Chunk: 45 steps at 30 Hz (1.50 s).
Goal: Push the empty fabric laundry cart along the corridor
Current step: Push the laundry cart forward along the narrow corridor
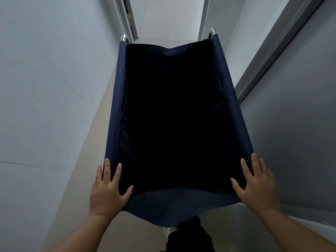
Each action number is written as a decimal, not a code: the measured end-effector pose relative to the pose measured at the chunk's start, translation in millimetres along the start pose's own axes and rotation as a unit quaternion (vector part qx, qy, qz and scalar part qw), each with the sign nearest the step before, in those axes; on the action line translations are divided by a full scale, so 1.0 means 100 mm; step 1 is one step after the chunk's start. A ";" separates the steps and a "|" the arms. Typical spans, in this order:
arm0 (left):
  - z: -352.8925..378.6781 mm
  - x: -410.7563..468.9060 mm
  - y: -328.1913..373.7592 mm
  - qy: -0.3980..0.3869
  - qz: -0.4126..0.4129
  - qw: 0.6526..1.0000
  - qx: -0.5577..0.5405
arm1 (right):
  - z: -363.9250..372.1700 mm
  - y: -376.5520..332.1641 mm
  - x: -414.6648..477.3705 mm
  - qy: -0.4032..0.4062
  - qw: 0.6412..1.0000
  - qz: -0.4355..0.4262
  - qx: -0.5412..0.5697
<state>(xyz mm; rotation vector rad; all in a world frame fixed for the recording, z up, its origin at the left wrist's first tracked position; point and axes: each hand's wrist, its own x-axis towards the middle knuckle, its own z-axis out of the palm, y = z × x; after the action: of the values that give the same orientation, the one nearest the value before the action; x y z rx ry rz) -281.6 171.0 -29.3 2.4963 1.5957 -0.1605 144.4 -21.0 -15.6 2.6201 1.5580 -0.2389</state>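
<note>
**Laundry cart sitting in a narrow corridor with both hands on its near corners**

Laundry cart [116, 99], seen from the head camera, is filling the middle of the corridor, its long navy fabric sides running away from the person toward the far end. Its dark interior is showing nothing inside, though the depths are too black to read fully. Two rounded metal frame ends [123, 37] are poking up at the far corners. The near fabric edge is sagging downward between the two near corners.

The left hand [107, 191] is lying flat over the near left corner, fingers spread and stretched forward along the side rail, thumb angling inward over the fabric lip; it is pressing rather than clenching. The right hand [256, 186] is resting the same way on the near right corner, fingers splayed and extended, thumb pointing inward across the cloth. Neither hand is curling closed around the rail.

A pale wall [45, 79] is standing close along the cart's left side, and a grey wall with a door frame [272, 51] is running along the right. The light floor [171, 17] is stretching ahead past the cart. Below the sagging near edge, the person's dark-clothed leg [190, 239] is showing.
</note>
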 end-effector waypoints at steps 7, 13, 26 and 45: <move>-0.05 0.24 -0.03 0.012 0.001 1.000 0.004 | -0.06 -0.09 0.22 -0.004 1.000 0.011 0.006; -0.13 0.54 -0.10 0.026 0.012 0.999 0.033 | -0.13 -0.19 0.45 -0.005 1.000 0.010 -0.009; -0.21 1.19 -0.17 0.024 0.010 0.998 0.054 | -0.17 -0.30 1.09 0.027 0.999 0.019 0.012; -0.39 2.22 -0.17 0.026 -0.012 0.998 0.059 | -0.34 -0.38 2.30 0.044 0.999 -0.003 0.025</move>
<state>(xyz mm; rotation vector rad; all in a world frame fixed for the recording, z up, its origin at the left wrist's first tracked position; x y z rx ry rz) -204.4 383.0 -33.2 2.5886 1.6845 -0.2009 222.3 201.0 -22.4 2.6982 1.6069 -0.1679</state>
